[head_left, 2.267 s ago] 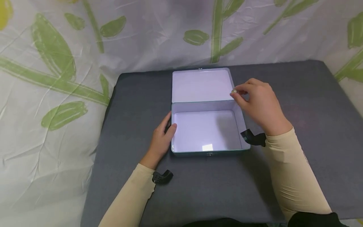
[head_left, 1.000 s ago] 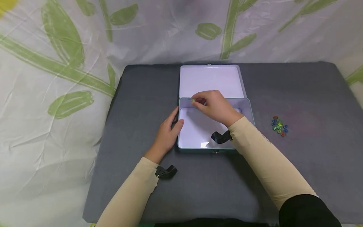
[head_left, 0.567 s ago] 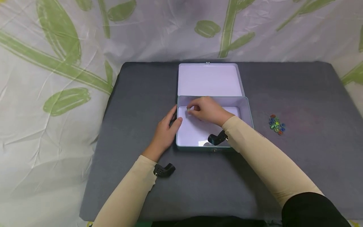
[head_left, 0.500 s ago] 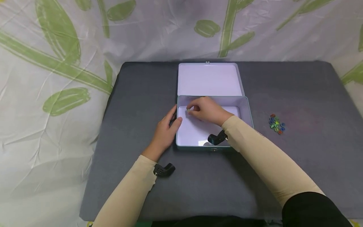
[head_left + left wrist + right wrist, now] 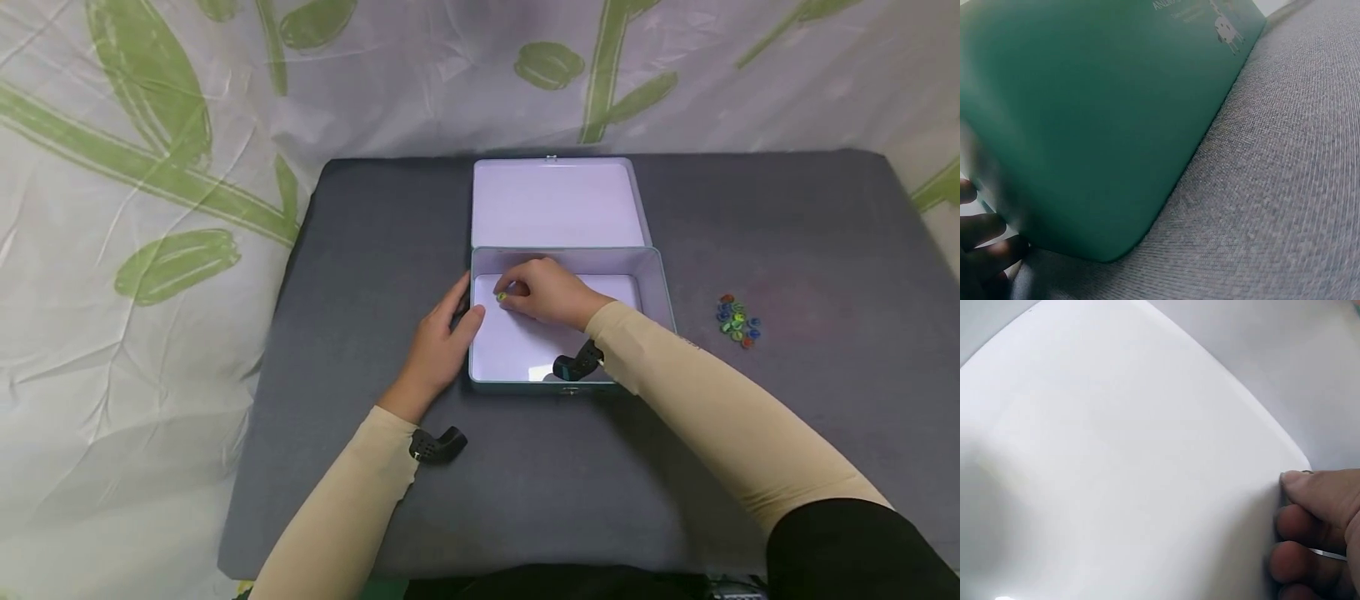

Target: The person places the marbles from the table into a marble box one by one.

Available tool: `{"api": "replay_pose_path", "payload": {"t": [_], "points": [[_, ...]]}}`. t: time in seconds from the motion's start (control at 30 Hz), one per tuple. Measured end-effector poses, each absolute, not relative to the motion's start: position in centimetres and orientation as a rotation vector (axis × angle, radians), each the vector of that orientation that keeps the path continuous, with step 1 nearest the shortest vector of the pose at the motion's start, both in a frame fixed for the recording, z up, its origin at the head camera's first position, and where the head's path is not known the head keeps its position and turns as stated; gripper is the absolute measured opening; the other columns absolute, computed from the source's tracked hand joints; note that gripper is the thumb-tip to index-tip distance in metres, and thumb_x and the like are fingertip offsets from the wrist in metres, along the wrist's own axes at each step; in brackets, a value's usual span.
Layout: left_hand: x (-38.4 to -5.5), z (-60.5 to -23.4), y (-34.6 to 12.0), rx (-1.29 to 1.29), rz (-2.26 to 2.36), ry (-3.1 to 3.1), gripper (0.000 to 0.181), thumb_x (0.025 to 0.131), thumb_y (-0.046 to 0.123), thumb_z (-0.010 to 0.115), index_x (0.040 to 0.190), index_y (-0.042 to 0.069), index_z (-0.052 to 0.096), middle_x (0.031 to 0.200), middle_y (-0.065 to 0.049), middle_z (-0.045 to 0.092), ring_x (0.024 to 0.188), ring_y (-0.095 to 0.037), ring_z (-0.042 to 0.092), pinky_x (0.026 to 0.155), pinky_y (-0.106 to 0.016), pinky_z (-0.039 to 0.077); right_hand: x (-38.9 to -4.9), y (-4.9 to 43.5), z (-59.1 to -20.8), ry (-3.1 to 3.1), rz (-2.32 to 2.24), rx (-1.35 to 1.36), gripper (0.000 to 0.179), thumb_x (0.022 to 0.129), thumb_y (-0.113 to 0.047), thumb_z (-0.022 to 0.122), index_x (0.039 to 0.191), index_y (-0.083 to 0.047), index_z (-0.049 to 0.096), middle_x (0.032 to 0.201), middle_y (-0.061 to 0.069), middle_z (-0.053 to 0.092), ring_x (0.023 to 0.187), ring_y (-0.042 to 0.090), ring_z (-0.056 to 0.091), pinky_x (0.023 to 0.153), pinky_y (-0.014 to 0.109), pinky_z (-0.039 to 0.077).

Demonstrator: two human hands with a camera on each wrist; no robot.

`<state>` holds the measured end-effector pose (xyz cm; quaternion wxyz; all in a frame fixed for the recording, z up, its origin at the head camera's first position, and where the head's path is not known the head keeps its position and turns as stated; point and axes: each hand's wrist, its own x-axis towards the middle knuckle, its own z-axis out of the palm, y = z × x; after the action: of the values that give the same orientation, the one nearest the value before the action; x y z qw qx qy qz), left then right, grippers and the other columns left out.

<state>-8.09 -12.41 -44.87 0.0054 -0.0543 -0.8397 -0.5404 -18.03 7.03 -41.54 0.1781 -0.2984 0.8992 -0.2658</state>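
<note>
An open tin box (image 5: 517,387), green outside and white inside, sits on the table with its lid (image 5: 555,204) folded back. My left hand (image 5: 437,354) holds the box's left side, thumb over the rim and fingers along the outer wall. In the left wrist view those fingers (image 5: 985,231) touch the green wall at its corner. My right hand (image 5: 547,293) is inside the box, near its left back part. Between thumb and forefinger it pinches a small yellow-green marble (image 5: 501,297). The right wrist view shows that thumb (image 5: 1322,490) low over the white floor, with the marble mostly hidden.
Several small marbles (image 5: 738,321), red, blue, green and yellow, lie in a cluster to the right of the box. Grey cloth covers the table (image 5: 360,275). Behind and to the left hangs a pale sheet (image 5: 420,75) with green leaf prints.
My right hand came from the box's right side, moved left across it and lowered inside with the marble. Lately it has barely moved. My left hand has stayed on the box's left side.
</note>
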Motion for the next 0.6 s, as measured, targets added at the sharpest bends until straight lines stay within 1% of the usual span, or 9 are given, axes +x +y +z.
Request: {"api": "replay_pose_path", "payload": {"t": [0.23,0.37,0.47,0.6], "points": [[-7.81,-44.98,-12.77,-0.159,-1.691,-2.631,0.06,0.1,0.049,0.044,0.154,0.025,0.033,0.153,-0.003,0.04,0.135,-0.018,0.043,0.11,-0.044,0.034,-17.97,6.51,-41.66,2.533,-0.742,-0.841,0.024,0.088,-0.018,0.073,0.111,-0.015,0.073,0.067,-0.001,0.06,0.067,0.014,0.051,0.066,0.03,0.041],[-7.62,-45.24,-12.97,-0.145,-1.687,-2.635,0.059,0.1,0.05,0.044,0.153,0.027,0.033,0.153,-0.001,0.04,0.135,-0.018,0.043,0.11,-0.044,0.034,-17.93,6.26,-41.7,2.525,-0.721,-0.839,0.03,0.086,-0.019,0.076,0.115,-0.013,0.071,0.064,0.0,0.057,0.064,0.014,0.05,0.065,0.029,0.04],[-7.48,-45.41,-13.03,-0.131,-1.676,-2.64,0.059,0.099,0.049,0.044,0.153,0.027,0.034,0.152,-0.002,0.041,0.135,-0.017,0.043,0.11,-0.044,0.034,-17.87,6.2,-41.58,2.518,-0.714,-0.841,0.033,0.084,-0.02,0.077,0.115,-0.011,0.07,0.065,0.0,0.058,0.063,0.013,0.051,0.064,0.029,0.041],[-7.51,-45.5,-12.88,-0.128,-1.687,-2.64,0.059,0.099,0.048,0.045,0.153,0.026,0.035,0.151,-0.004,0.043,0.136,-0.016,0.042,0.11,-0.043,0.034,-17.82,6.47,-41.09,2.531,-0.745,-0.856,0.033,0.085,-0.021,0.076,0.115,-0.007,0.07,0.067,-0.002,0.063,0.062,0.013,0.054,0.064,0.029,0.044]]}}
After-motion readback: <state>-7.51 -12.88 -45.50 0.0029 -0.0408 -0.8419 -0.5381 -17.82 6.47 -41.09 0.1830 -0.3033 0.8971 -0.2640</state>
